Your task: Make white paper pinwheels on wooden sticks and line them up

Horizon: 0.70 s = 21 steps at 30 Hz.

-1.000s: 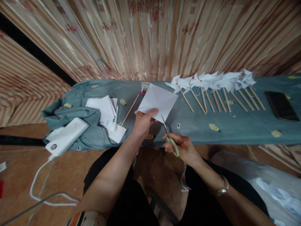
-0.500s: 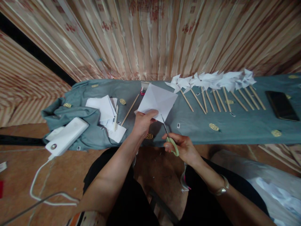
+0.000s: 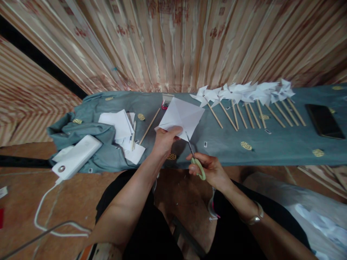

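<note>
Scissors [image 3: 200, 168]: 1; pinwheels [image 3: 245, 94]: perhaps 11

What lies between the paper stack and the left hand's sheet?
From the paper stack to the held sheet, the head view shows a pale rod at the stack's right edge, a yellow print on the cloth and a slanting wooden stick.

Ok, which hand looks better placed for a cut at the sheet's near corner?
Probably the right: the right hand holds the green-handled scissors, blades at that corner of the white sheet. The left hand is occupied gripping the sheet.
</note>
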Available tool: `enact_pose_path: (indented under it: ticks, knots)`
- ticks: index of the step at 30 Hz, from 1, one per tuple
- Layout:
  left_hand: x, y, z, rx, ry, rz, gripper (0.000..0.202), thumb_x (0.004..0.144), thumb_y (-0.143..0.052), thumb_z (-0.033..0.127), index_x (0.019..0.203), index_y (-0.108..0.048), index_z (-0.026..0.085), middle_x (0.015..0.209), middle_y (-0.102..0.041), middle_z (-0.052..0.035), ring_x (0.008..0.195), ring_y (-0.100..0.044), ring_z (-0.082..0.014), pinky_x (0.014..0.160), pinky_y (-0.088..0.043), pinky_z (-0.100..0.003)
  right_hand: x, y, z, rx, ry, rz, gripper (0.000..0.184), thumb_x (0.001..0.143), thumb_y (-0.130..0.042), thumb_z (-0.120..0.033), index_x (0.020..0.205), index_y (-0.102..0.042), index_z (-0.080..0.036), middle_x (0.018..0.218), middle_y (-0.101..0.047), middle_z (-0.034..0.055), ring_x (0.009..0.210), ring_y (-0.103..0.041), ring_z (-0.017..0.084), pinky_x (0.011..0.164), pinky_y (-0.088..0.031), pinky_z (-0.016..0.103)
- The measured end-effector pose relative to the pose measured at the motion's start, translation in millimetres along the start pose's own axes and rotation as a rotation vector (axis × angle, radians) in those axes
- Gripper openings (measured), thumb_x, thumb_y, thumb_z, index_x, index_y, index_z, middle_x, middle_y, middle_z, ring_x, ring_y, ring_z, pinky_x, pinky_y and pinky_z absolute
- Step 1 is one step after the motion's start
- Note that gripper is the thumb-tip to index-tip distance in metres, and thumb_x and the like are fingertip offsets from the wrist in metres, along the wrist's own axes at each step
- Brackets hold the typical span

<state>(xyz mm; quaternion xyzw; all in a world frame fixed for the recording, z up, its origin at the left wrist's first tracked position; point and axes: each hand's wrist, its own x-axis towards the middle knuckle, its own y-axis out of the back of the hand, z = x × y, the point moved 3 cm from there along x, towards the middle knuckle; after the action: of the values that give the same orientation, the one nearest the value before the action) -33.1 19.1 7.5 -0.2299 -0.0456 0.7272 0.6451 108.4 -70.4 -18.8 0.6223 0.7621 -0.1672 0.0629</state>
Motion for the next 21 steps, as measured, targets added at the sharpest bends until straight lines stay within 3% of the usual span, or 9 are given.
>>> enact_pose_path:
  ticks: [6, 21]
  knots:
    - [-1.5, -0.2, -1.2, 0.017, 0.003, -0.019, 0.022, 0.052, -0.076, 0.023, 0.070, -0.066, 0.015, 0.074, -0.068, -0.0031, 0.065, -0.060, -0.0151, 0.059, -0.046, -0.027, -1.0, -0.7, -3.1, -0.016, 0.004, -0.013, 0.039, 0.063, -0.079, -0.048, 0.085, -0.067, -0.018, 0.058, -0.061, -0.0028, 0.050, -0.052, 0.009, 0.049, -0.043, 0.022]
    - [-5.9, -3.3, -6.7, 0.087, 0.034, -0.095, 0.025, 0.053, -0.075, 0.025, 0.075, -0.066, 0.016, 0.074, -0.068, -0.0032, 0.067, -0.060, -0.0158, 0.063, -0.048, -0.029, 2.7, 2.2, -4.6, -0.045, 0.027, -0.010, 0.035, 0.063, -0.080, -0.043, 0.084, -0.066, -0.019, 0.058, -0.062, -0.0029, 0.050, -0.055, 0.009, 0.050, -0.046, 0.023]
